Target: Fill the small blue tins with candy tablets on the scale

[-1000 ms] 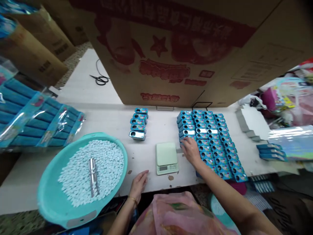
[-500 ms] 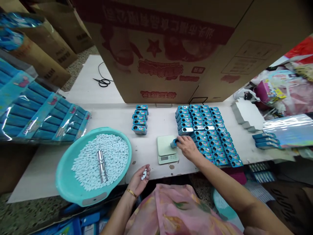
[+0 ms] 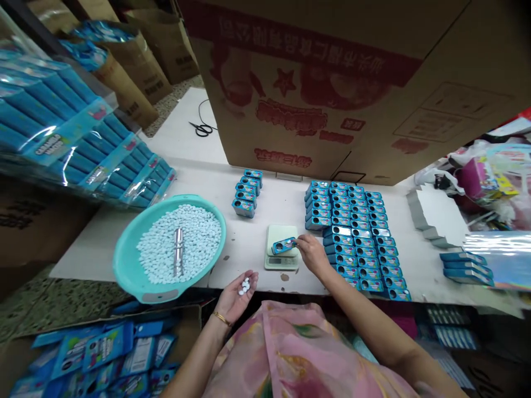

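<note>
My right hand (image 3: 312, 253) pinches a small blue tin (image 3: 284, 245) and rests it on the pale green scale (image 3: 282, 258). My left hand (image 3: 237, 293) is cupped palm up at the table's front edge, holding a few pale blue candies (image 3: 245, 286). A teal basin (image 3: 131, 266) of the same candies, with a metal scoop (image 3: 178, 251) lying in it, sits to the left. Rows of blue tins (image 3: 357, 232) lie to the right of the scale, and a short column of tins (image 3: 247, 192) lies behind it to the left.
A large cardboard box (image 3: 332, 83) stands at the back of the white table (image 3: 257, 221). Scissors (image 3: 202, 129) lie far left behind it. Wrapped blue packs (image 3: 74, 132) are stacked at left, flat blue packets (image 3: 467, 265) at right, loose cartons (image 3: 95, 354) below.
My right hand took a tin from the rows and moved it left onto the scale. My left hand turned palm up, showing candies. The view shifted right and down.
</note>
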Available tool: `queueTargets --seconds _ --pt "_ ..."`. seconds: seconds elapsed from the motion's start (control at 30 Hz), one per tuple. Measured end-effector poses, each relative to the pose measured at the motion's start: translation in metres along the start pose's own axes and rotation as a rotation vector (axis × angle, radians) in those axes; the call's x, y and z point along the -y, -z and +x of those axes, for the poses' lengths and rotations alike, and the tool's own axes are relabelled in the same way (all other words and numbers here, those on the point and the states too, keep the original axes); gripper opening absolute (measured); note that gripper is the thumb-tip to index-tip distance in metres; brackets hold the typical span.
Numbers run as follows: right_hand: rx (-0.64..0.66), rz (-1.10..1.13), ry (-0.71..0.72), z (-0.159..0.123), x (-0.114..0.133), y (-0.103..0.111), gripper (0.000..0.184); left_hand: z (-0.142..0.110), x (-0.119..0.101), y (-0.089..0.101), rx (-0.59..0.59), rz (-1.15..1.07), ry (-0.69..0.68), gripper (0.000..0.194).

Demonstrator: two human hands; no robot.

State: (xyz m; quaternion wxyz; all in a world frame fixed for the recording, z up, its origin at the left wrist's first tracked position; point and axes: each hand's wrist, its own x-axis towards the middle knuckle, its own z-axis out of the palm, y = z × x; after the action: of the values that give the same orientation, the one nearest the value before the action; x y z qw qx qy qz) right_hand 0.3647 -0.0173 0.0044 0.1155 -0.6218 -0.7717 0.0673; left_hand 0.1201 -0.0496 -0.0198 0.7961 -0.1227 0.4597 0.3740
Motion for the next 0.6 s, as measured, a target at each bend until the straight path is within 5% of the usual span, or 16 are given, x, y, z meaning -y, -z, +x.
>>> queueTargets --seconds 0.33,0.47,0.6 --pt "0.241 -0.062 0.186 0.026 0.027 0.001 0.02 -0.01 0.032 -0.001 -0.055 -0.068 -0.06 0.015" --pt "0.194 0.039 0.182 0.009 0.037 0.01 0.021 -0.014 0.033 -0.004 -0.006 -0.072 -0.034 0.017" --pt "0.298 0.177 0.423 -0.022 0.068 0.003 0.019 -0.015 0.037 -0.009 0.102 -0.036 0.038 0.022"
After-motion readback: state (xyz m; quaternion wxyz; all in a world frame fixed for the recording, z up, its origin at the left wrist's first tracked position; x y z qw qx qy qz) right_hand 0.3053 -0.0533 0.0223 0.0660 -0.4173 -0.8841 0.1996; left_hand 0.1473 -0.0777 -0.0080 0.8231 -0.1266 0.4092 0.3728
